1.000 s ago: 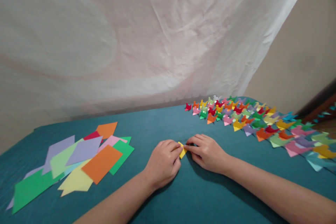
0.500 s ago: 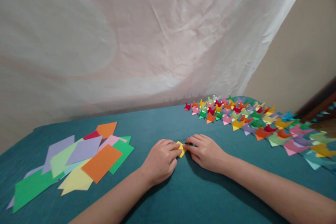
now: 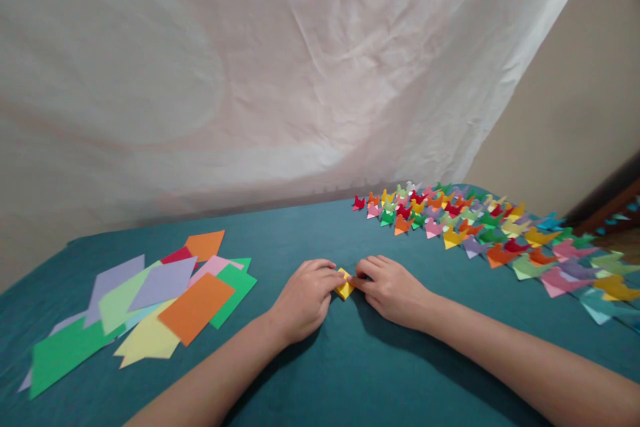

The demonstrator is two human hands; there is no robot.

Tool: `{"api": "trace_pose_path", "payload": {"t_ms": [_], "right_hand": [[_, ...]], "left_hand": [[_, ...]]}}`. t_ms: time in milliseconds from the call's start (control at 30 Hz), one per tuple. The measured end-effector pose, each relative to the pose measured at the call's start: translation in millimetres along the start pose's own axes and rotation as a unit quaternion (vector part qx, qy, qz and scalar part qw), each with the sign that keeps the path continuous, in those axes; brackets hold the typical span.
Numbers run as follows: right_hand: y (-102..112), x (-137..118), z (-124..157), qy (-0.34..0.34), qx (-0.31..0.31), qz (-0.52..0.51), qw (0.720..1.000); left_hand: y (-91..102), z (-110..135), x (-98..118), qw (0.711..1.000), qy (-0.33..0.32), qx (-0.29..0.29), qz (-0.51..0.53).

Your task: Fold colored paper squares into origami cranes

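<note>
A small folded yellow paper lies on the teal tablecloth between my two hands. My left hand is curled, with its thumb and fingertips pinching the paper's left side. My right hand rests knuckles up and presses its fingertips on the paper's right side. Most of the yellow piece is hidden by the fingers.
A loose pile of flat coloured paper sheets lies at the left. Rows of several small folded paper figures run along the right of the table. A white cloth backdrop hangs behind, with a beige wall at the right.
Both hands have stayed on the yellow paper and shifted slightly. The paper now looks smaller and more tightly folded, lying flatter between the fingertips.
</note>
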State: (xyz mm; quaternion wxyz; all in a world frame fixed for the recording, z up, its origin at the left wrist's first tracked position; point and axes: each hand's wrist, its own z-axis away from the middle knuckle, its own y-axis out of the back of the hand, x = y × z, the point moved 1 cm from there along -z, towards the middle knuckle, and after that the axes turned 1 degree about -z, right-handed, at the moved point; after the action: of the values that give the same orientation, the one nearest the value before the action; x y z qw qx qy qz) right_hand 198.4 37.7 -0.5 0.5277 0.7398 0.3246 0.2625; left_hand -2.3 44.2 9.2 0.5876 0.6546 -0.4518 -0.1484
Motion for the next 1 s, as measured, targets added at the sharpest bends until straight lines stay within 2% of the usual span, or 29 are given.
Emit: {"api": "trace_pose_path", "payload": {"t_ms": [367,733,900,1000], "right_hand": [[-5,-9,1,0.065,0.047,-0.034,0.996],[0,-14,2,0.086,0.032,-0.061,0.994],[-3,-7,5,0.058,0.063,-0.145,0.986],[-9,1,5,0.012,0.092,-0.196,0.976]], "left_hand": [[-3.7,-2,3,0.998,-0.015,-0.014,-0.058],[-4.3,-2,3,0.997,-0.009,-0.017,-0.072],[-3.5,-1,2,0.997,-0.03,-0.018,-0.074],[-2.5,1,2,0.995,-0.046,-0.025,-0.082]]}}
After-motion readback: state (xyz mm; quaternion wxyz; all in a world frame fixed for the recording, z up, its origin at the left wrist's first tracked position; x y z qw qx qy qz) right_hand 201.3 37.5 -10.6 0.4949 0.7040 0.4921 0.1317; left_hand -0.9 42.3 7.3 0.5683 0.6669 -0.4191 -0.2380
